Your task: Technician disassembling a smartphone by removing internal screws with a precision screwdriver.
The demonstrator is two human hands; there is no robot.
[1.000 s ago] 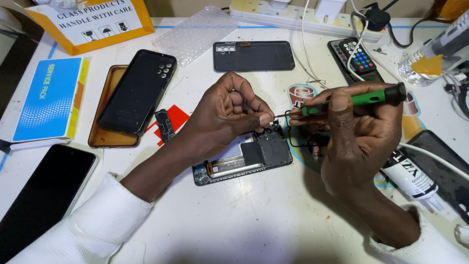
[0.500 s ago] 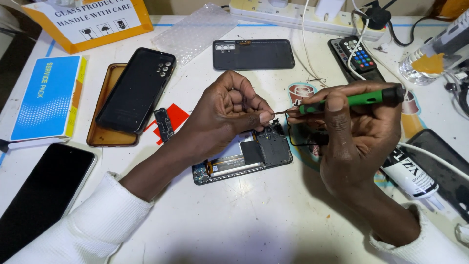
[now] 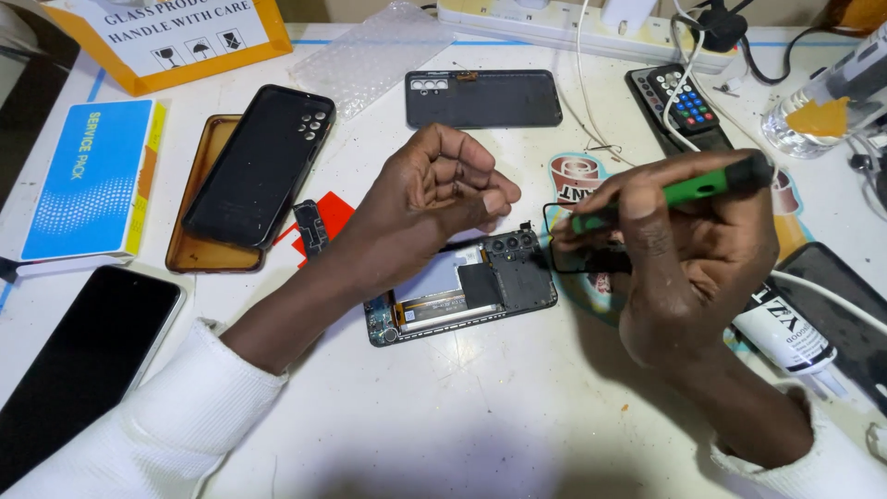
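An opened phone (image 3: 462, 291) lies face down in the middle of the white table (image 3: 480, 416), with its boards and camera cluster exposed. My left hand (image 3: 434, 203) is curled into a fist and rests on the phone's upper edge; I see nothing held in it. My right hand (image 3: 684, 249) grips a green-handled screwdriver (image 3: 702, 188) like a pen. The tool's tip points left and hovers at the phone's top right corner, close to the camera cluster. A thin black wire loops just under that tip.
A black back cover (image 3: 485, 99) lies at the back. A black-cased phone (image 3: 259, 166) sits on a brown case (image 3: 199, 185) at left, beside a blue box (image 3: 88, 180) and a dark screen (image 3: 74, 360). A remote (image 3: 684, 102), glue tube (image 3: 785, 333) and another phone (image 3: 841, 305) are at right.
The screwdriver tip has drawn slightly right and down, away from my left fingers. My left hand stays fisted over the phone.
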